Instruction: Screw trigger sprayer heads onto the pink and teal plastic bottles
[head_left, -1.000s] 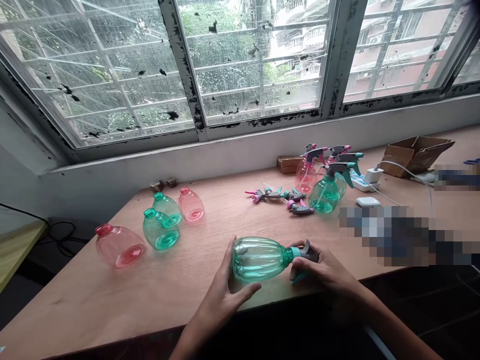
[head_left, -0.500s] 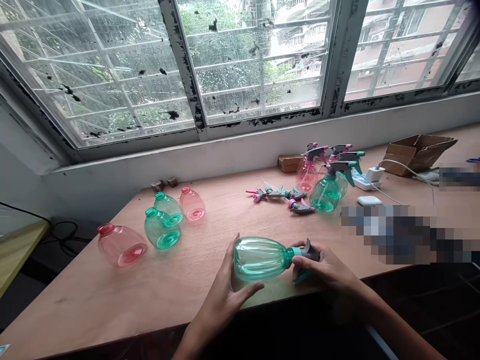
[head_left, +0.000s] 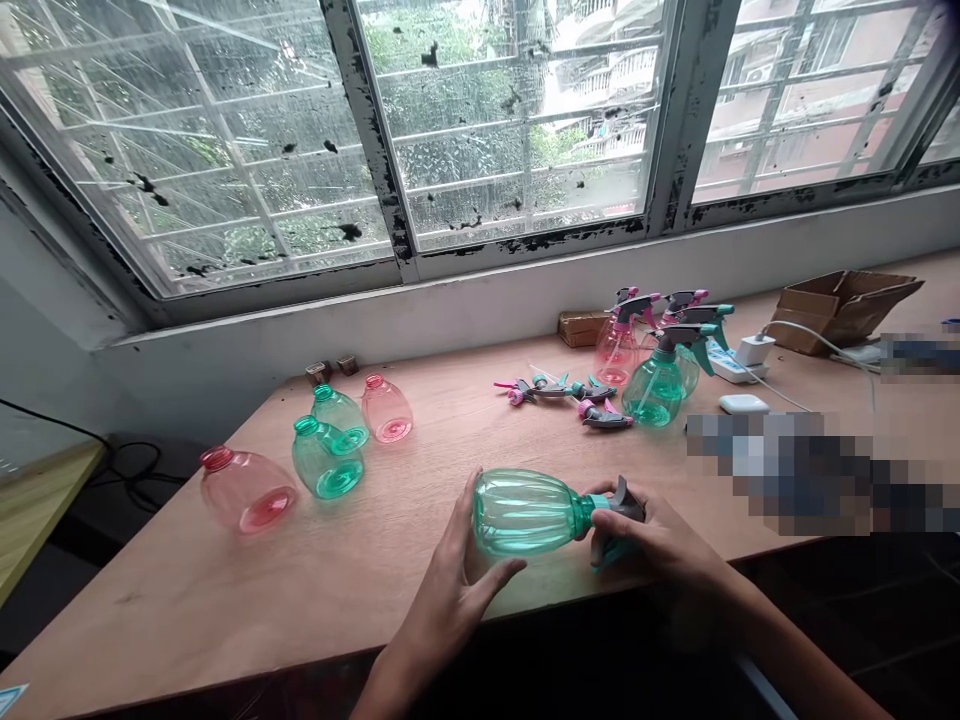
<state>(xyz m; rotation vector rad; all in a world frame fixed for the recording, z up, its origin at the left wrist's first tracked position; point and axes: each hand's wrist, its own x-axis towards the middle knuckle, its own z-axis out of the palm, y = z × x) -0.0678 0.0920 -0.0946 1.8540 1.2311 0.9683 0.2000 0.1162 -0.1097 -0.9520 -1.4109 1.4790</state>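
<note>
A clear green spray bottle (head_left: 525, 512) lies sideways in the air over the table's front edge, its base to the left and its grey and teal trigger head to the right. My right hand (head_left: 652, 535) is closed around the head near the collar. At the other end my left hand (head_left: 457, 580) cups the base, fingers behind it and the thumb held out below the body. Loose trigger heads (head_left: 559, 388) in pink, grey and teal lie just beyond. Bottles without heads stand at the left, among them a pink bottle (head_left: 249, 492) and a green bottle (head_left: 328, 460).
Spray bottles with heads on, including a green one (head_left: 652, 390) and a pink one (head_left: 615, 350), stand back right. Beyond them are a power strip (head_left: 739, 362), a white case (head_left: 743, 404) and an open cardboard box (head_left: 836, 310). A blurred patch covers part of the right side.
Little differs. The view has shifted slightly, and the bottle is tilted a touch more, with its base a little higher. Both hands keep the same hold.
</note>
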